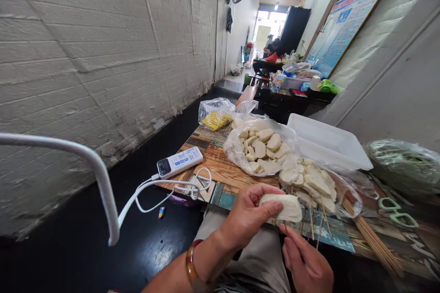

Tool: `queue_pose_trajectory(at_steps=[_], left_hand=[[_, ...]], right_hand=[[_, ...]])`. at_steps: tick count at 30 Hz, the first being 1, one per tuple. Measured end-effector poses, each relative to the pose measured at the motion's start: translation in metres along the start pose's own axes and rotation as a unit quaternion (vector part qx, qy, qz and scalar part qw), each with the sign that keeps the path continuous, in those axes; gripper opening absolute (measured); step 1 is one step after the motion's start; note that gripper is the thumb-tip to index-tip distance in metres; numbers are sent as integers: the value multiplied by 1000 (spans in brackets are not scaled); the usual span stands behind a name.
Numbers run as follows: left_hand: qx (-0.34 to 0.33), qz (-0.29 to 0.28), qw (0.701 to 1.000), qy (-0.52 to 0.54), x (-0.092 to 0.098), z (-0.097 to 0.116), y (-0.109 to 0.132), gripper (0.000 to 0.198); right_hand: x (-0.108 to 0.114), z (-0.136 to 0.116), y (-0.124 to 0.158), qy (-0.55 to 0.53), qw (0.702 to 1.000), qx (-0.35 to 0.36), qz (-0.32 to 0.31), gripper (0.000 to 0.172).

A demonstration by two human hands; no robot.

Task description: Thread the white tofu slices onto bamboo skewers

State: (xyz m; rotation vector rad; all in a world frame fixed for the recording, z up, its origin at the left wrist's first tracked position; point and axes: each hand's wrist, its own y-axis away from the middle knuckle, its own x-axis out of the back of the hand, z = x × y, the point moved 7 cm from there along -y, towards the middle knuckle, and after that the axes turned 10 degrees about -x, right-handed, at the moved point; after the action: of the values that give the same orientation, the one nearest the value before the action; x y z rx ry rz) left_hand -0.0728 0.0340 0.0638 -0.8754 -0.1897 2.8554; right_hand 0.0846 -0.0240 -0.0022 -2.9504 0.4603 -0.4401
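My left hand (pixel 245 215) is closed around a pale, oblong food slice (pixel 284 208), thumb on top and fingers behind, above the table's near edge. Just below that slice, my right hand (pixel 305 256) pinches a thin bamboo skewer, mostly hidden by the fingers, at the slice's lower edge. A pile of skewered slices (pixel 316 181) lies beyond my hands, sticks pointing towards me. Loose pale slices (pixel 260 149) fill an open clear plastic bag (pixel 233 146) behind. To the right rests a bundle of bamboo skewers (pixel 373 236), partly in a plastic sleeve.
On the table (pixel 220 169) lie a white power bank (pixel 180 162) with a cable, a bag with yellow packets (pixel 217 120), a white tray (pixel 330 142), green scissors (pixel 398 213) and a bagged green bundle (pixel 405 162). A wall stands left. People sit farther back.
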Motion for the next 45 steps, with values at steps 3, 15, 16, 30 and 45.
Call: queue_pose_trajectory(at_steps=[3, 15, 16, 30, 45], left_hand=[[-3, -8, 1000, -19, -1, 0, 2, 35], [8, -16, 999, -37, -2, 2, 5, 36], [11, -17, 999, -35, -2, 1, 5, 36], [35, 11, 999, -7, 2, -6, 6, 33], [71, 23, 997, 18, 16, -26, -3, 40]], right_hand=[[3, 3, -1, 23, 999, 28, -1, 29], [5, -36, -3, 167, 967, 192, -31, 26], [5, -38, -2, 167, 967, 188, -31, 26], [-8, -30, -2, 27, 997, -51, -47, 31], [-33, -4, 1, -96, 971, -178, -128, 37]])
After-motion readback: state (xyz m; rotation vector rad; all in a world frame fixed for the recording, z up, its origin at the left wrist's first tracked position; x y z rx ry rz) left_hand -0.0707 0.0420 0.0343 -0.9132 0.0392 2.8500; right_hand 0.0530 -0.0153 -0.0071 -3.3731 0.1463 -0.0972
